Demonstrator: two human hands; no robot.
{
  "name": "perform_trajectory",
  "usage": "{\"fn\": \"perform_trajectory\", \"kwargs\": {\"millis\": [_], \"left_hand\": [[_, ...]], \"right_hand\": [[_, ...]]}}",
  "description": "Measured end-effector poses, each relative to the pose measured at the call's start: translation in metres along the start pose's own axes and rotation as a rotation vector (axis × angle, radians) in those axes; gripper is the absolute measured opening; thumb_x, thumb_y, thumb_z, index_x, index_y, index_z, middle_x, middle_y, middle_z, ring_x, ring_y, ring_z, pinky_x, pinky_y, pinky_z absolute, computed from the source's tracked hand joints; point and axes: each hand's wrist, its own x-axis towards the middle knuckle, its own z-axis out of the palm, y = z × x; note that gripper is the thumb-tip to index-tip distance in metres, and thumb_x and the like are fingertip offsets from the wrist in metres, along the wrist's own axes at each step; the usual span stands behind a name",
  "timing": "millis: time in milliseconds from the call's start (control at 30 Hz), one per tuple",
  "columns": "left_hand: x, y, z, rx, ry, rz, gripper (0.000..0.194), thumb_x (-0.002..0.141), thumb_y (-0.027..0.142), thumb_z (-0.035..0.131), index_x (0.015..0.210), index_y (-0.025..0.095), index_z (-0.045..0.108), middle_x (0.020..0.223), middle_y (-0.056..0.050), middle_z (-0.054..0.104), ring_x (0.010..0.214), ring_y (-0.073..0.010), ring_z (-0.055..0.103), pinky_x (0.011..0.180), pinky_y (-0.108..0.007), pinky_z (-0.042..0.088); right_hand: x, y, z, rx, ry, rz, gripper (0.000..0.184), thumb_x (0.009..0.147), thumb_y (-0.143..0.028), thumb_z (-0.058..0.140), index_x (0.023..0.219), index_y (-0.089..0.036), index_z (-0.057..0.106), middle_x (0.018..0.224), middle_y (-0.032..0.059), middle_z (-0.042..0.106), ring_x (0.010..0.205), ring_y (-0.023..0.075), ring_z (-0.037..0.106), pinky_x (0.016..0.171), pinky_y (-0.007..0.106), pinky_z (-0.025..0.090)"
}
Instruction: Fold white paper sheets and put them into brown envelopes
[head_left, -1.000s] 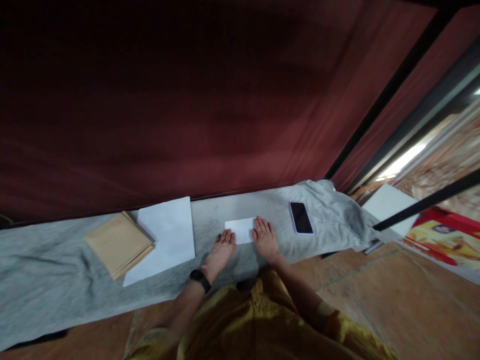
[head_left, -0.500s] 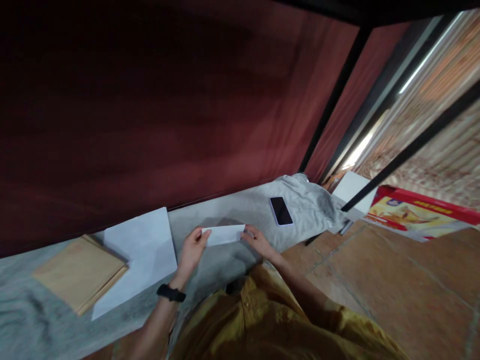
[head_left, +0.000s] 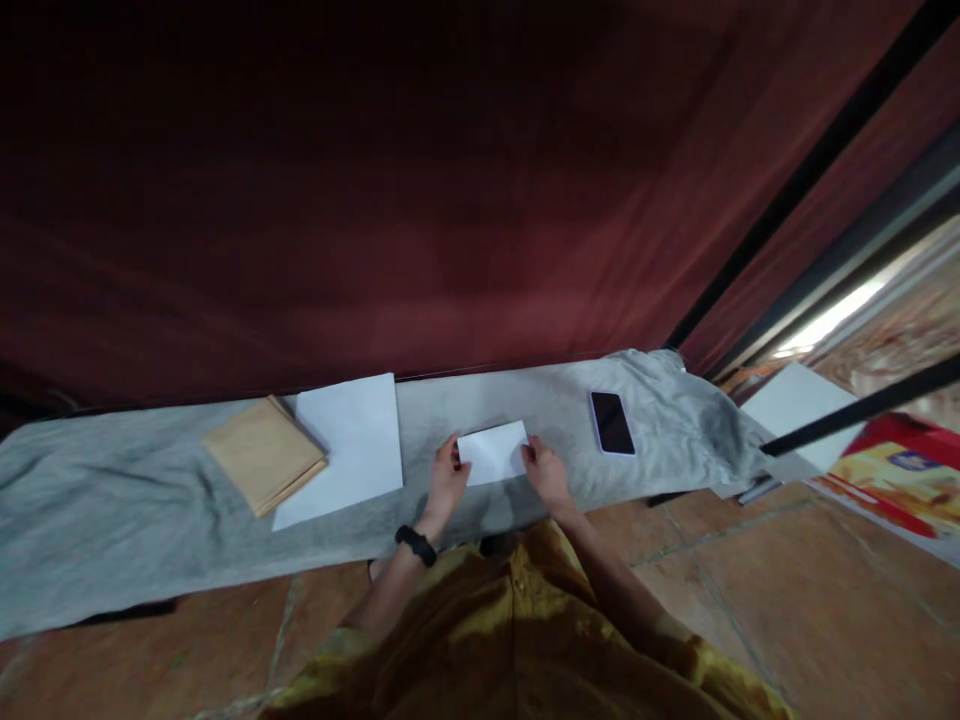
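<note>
A small white rectangle of folded paper (head_left: pixel 493 454) is held level between my two hands, over the grey cloth. My left hand (head_left: pixel 448 476), with a black band on its wrist, grips the paper's left edge, thumb on top. At the right edge my right hand (head_left: pixel 547 470) pinches it the same way. Left of my hands lie larger white sheets (head_left: pixel 365 440), and a stack of brown paper envelopes (head_left: pixel 264 452) rests partly over them. To the right a phone (head_left: pixel 613 423) lies with its dark screen up.
The grey cloth (head_left: pixel 142 500) covers a long, narrow bench against a dark red panel (head_left: pixel 450 250). Black metal bars (head_left: pixel 862 410) stand at the right. Beyond them are a white board (head_left: pixel 799 410) and a red and yellow box (head_left: pixel 907 475) near the tiled floor (head_left: pixel 720 560).
My hands lay flat on the paper at first. They then took it by its two ends and lifted it, and its face has since tilted toward me. The view swung right and back.
</note>
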Motion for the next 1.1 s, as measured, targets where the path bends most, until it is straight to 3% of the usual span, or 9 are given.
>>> {"fn": "perform_trajectory", "kwargs": {"millis": [167,400,500,567,667,767,933,1100], "left_hand": [[-0.009,0.001,0.004,0.180,0.011,0.197,0.056,0.081,0.001,0.050,0.134,0.019,0.057,0.136,-0.012,0.056,0.117,-0.0207,0.062,0.105,-0.036,0.052],[-0.030,0.010,0.022,0.647,-0.080,0.382,0.052,0.093,0.007,0.042,0.143,0.017,0.052,0.160,-0.015,0.038,0.148,-0.0303,0.036,0.119,-0.051,0.036],[-0.034,0.011,0.030,0.703,-0.166,0.446,0.051,0.098,0.016,0.040,0.150,0.017,0.044,0.163,-0.014,0.035,0.153,-0.0288,0.028,0.122,-0.052,0.028],[-0.034,0.011,0.032,0.727,-0.182,0.459,0.053,0.100,0.020,0.038,0.153,0.017,0.040,0.163,-0.015,0.036,0.153,-0.0273,0.027,0.124,-0.052,0.024],[-0.033,0.011,0.030,0.748,-0.202,0.477,0.055,0.099,0.022,0.039,0.153,0.014,0.039,0.163,-0.015,0.036,0.154,-0.0267,0.026,0.125,-0.051,0.021],[-0.031,0.010,0.028,0.735,-0.221,0.505,0.055,0.100,0.029,0.040,0.152,0.011,0.042,0.163,-0.016,0.036,0.154,-0.0282,0.026,0.126,-0.051,0.019],[-0.034,0.005,0.028,0.709,-0.204,0.544,0.059,0.100,0.033,0.040,0.152,0.006,0.040,0.162,-0.018,0.036,0.154,-0.0271,0.027,0.127,-0.049,0.018],[-0.038,0.002,0.025,0.699,-0.205,0.567,0.057,0.102,0.038,0.040,0.152,0.011,0.042,0.162,-0.014,0.037,0.154,-0.0263,0.026,0.127,-0.050,0.017]], "right_hand": [[-0.003,-0.001,0.007,-0.176,0.006,-0.039,0.031,0.102,-0.029,0.047,0.129,-0.018,0.059,0.114,0.0145,0.073,0.093,0.0212,0.071,0.075,0.027,0.047],[-0.007,0.005,0.011,-0.421,0.081,-0.171,0.031,0.103,-0.028,0.042,0.124,-0.017,0.061,0.106,0.0141,0.072,0.092,0.0241,0.069,0.077,0.031,0.049],[-0.005,0.006,0.010,-0.402,0.148,-0.252,0.032,0.102,-0.030,0.042,0.120,-0.016,0.064,0.108,0.0164,0.070,0.099,0.0275,0.065,0.087,0.038,0.049],[-0.001,0.003,0.013,-0.339,0.167,-0.340,0.035,0.103,-0.031,0.040,0.124,-0.016,0.063,0.121,0.0175,0.067,0.110,0.0280,0.062,0.095,0.041,0.047],[0.003,-0.006,0.023,-0.241,0.083,-0.516,0.043,0.104,-0.033,0.034,0.136,-0.015,0.058,0.141,0.0164,0.059,0.129,0.0256,0.054,0.107,0.042,0.044],[0.000,-0.012,0.034,-0.245,-0.048,-0.636,0.047,0.104,-0.028,0.031,0.142,-0.015,0.055,0.148,0.0159,0.055,0.141,0.0240,0.045,0.114,0.045,0.038],[-0.008,0.000,0.035,-0.458,-0.111,-0.652,0.051,0.103,-0.022,0.032,0.151,-0.013,0.045,0.159,0.0169,0.042,0.149,0.0283,0.033,0.119,0.054,0.028],[-0.008,0.013,0.030,-0.527,-0.051,-0.621,0.054,0.104,-0.027,0.033,0.156,-0.013,0.038,0.162,0.0173,0.036,0.150,0.0295,0.031,0.119,0.054,0.028]]}}
